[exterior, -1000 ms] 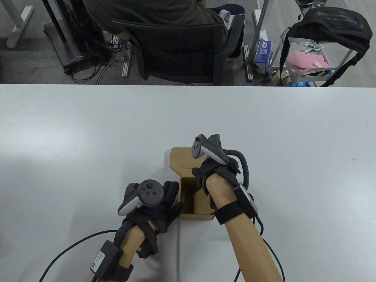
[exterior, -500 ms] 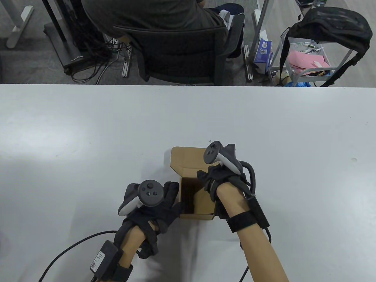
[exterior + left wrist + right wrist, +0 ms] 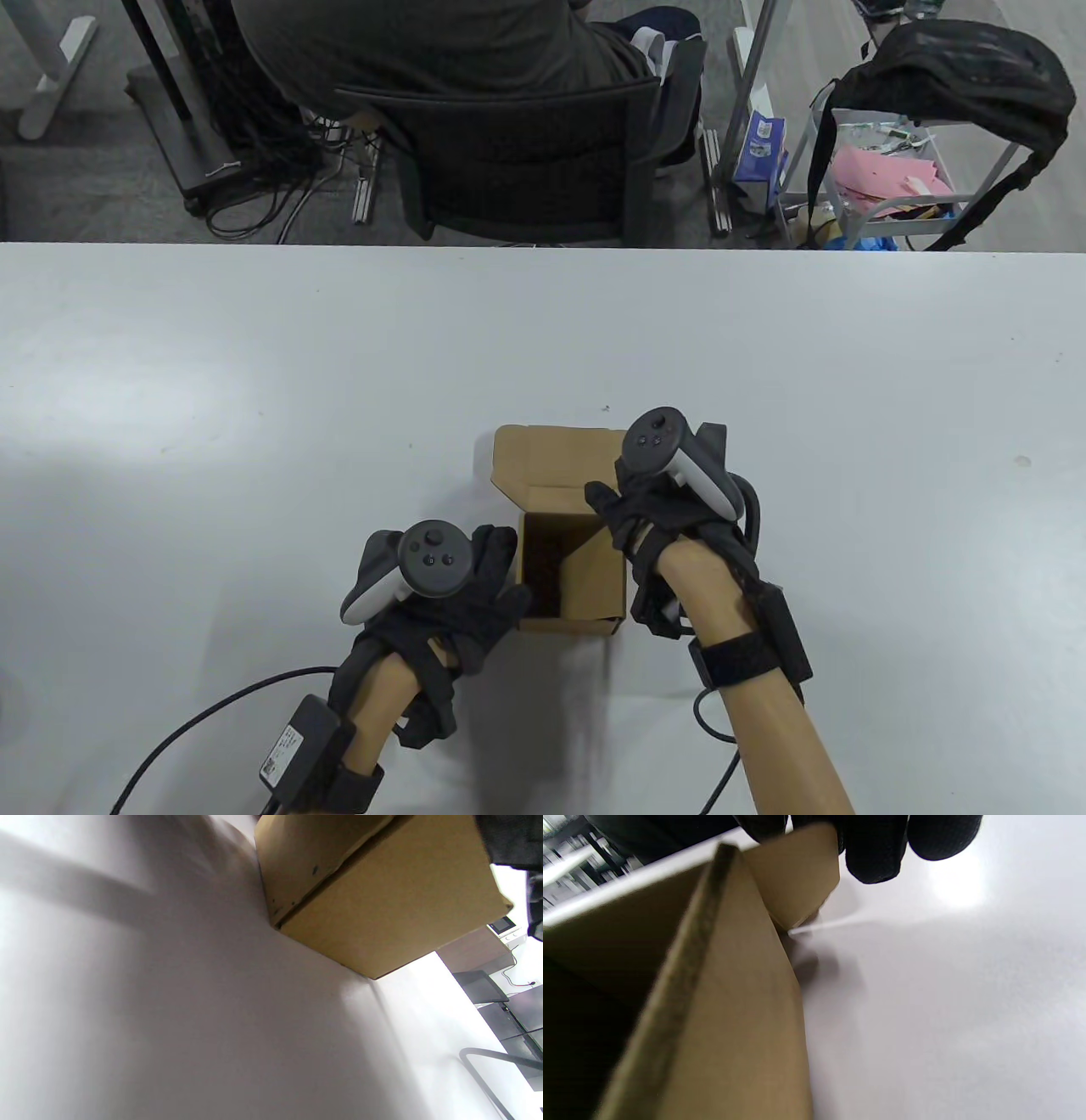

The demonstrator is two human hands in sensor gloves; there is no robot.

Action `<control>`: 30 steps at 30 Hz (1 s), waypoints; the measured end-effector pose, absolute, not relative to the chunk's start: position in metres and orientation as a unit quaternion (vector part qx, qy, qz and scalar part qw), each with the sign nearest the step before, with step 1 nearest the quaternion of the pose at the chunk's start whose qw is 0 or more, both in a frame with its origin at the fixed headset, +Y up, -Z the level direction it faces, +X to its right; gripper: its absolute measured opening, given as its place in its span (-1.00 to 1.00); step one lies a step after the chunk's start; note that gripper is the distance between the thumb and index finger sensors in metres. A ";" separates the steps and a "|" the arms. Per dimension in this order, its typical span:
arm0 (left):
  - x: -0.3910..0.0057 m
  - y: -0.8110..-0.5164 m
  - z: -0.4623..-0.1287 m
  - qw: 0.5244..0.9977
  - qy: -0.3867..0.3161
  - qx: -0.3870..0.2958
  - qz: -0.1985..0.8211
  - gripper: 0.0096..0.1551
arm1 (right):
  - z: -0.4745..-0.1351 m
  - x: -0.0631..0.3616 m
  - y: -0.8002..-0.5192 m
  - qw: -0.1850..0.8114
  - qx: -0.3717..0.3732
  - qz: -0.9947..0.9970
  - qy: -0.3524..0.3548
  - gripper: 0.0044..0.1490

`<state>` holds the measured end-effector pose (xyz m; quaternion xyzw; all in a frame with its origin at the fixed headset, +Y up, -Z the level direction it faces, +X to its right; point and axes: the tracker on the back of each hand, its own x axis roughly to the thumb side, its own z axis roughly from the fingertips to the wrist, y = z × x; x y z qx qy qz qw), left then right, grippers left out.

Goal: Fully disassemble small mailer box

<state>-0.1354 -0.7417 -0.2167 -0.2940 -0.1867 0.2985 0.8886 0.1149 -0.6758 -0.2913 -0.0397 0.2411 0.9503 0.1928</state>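
Observation:
A small brown mailer box stands open near the table's front edge, with its lid flap folded back flat on the far side. My left hand holds the box's left wall, with the thumb at the near-left rim. My right hand is at the far-right corner of the box. In the right wrist view its fingertips pinch a small cardboard flap beside the right wall. The left wrist view shows the box's outer sides from low down.
The white table spreads wide to the left, right and far side of the box. Glove cables trail off the front edge. A person on a black chair sits beyond the far edge, next to a cart.
My right hand moved right, from over the box's inside to its right wall. The inner side flap now stands against that wall. My left hand has not moved.

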 end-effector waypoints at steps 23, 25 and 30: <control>-0.135 -0.741 -0.215 0.895 -0.182 -0.289 0.286 0.10 | -0.209 0.139 -0.716 0.299 -0.061 0.931 0.198 -0.05; -0.134 -0.742 -0.215 0.894 -0.182 -0.292 0.288 0.10 | -0.207 0.139 -0.720 0.318 -0.058 0.924 0.206 -0.09; -0.134 -0.742 -0.215 0.894 -0.183 -0.292 0.288 0.10 | -0.205 0.138 -0.718 0.310 -0.046 0.928 0.200 -0.16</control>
